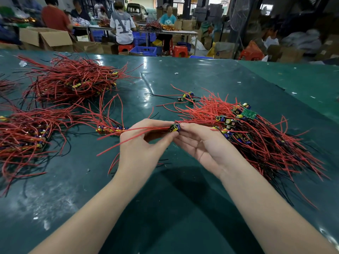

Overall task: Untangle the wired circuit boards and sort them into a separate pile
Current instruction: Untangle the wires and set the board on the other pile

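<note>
Both hands pinch one small circuit board (175, 127) above the green table (165, 198).

Bare tabletop lies below the grip; a tangled pile (256, 136) crowds just right of it, another pile (27, 136) well left. The left hand (141, 143) curls thumb and fingers round the board's red wires (128, 136); the right hand (201, 145), palm up, pinches the board itself. No writing is readable.

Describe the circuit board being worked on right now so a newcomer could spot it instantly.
On the green table, look between the left hand and right hand at the centre. The circuit board is pinched by both, red wires trailing left, unlike those lying in piles.
</note>
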`<state>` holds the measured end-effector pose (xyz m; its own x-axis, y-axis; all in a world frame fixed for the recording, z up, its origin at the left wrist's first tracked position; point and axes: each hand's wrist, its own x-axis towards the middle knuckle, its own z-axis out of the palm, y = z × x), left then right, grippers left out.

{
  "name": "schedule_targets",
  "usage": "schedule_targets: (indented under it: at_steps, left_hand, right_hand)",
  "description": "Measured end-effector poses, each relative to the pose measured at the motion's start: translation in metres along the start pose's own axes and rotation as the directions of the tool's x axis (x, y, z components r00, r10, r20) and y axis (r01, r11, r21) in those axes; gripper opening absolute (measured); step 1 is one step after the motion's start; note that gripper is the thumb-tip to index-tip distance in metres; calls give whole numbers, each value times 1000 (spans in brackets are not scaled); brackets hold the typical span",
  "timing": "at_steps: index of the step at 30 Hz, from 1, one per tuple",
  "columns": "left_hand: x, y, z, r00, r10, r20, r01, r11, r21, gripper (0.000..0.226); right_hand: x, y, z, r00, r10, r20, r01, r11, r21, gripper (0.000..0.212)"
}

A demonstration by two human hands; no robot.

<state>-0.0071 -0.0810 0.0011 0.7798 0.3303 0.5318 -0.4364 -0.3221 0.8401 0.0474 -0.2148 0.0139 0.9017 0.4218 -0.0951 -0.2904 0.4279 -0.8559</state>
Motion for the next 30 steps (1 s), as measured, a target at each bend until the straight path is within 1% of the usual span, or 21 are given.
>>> schedule_targets:
  at_steps: [2, 4, 6, 8, 10, 12, 13, 14, 16, 18, 20, 21, 23, 26, 28, 30]
  left_hand:
    - [-1, 0, 1, 999, 49, -12, -48, 998, 35, 24]
    - [0, 1, 0, 999, 32, -28, -32, 999, -3, 21]
    - [0, 1, 0, 999, -39, -30, 36, 995, -96, 17]
    - [0, 2, 0, 991, -130, -9, 125, 970, -207, 15]
    - [1, 1, 1, 980, -197, -1, 190, 946, -264, 14]
    - [3, 0, 3, 965, -264, -2, 250, 918, -308, 15]
    - [4, -1, 2, 950, -312, 10, 294, 885, -361, 17]
    - [5, -1, 2, 929, -367, 43, 348, 829, -438, 21]
    - [8, -1, 0, 867, -470, 165, 471, 665, -580, 27]
    - [10, -2, -1, 799, -540, 263, 564, 524, -638, 22]
    - [11, -1, -2, 765, -572, 298, 596, 451, -664, 16]
    - [11, -1, -1, 762, -575, 298, 596, 443, -670, 16]
    - [11, -1, 0, 783, -560, 269, 572, 481, -664, 22]
    - [10, -1, -1, 838, -518, 173, 497, 590, -636, 28]
    - [9, -1, -1, 871, -476, 123, 445, 657, -608, 30]
    - [7, -1, -1, 898, -434, 75, 403, 742, -536, 30]
  right_hand:
    - [0, -2, 0, 999, 36, 15, -36, 999, 23, 16]
    - [0, -2, 0, 999, 31, 31, -31, 1000, 4, 16]
    - [-1, -1, -1, 999, 16, 31, -15, 999, -30, 19]
    - [-1, -1, -1, 1000, 11, 26, -9, 998, -69, 16]
    - [0, -1, -3, 1000, 9, 12, -8, 997, -73, 9]
    - [1, -1, -3, 1000, 3, 10, -3, 998, -62, 7]
    - [1, -1, -3, 1000, -4, 16, 5, 998, -60, 7]
    - [1, -1, -3, 1000, -14, 25, 15, 998, -59, 7]
    - [0, -1, -1, 998, -31, 46, 34, 997, -66, 8]
    - [-2, -2, -1, 997, -37, 72, 43, 996, -78, 7]
    - [-3, -3, 0, 995, -36, 91, 43, 996, -83, 8]
    - [-3, -4, 0, 995, -35, 94, 43, 996, -82, 9]
    - [-2, -4, -1, 997, -33, 72, 37, 998, -57, 8]
    - [0, -4, -2, 1000, -21, -5, 22, 1000, 20, 9]
    - [0, -5, -2, 1000, -4, -26, 6, 998, 67, 16]
    - [0, -7, -2, 999, 34, -39, -30, 995, 96, 24]
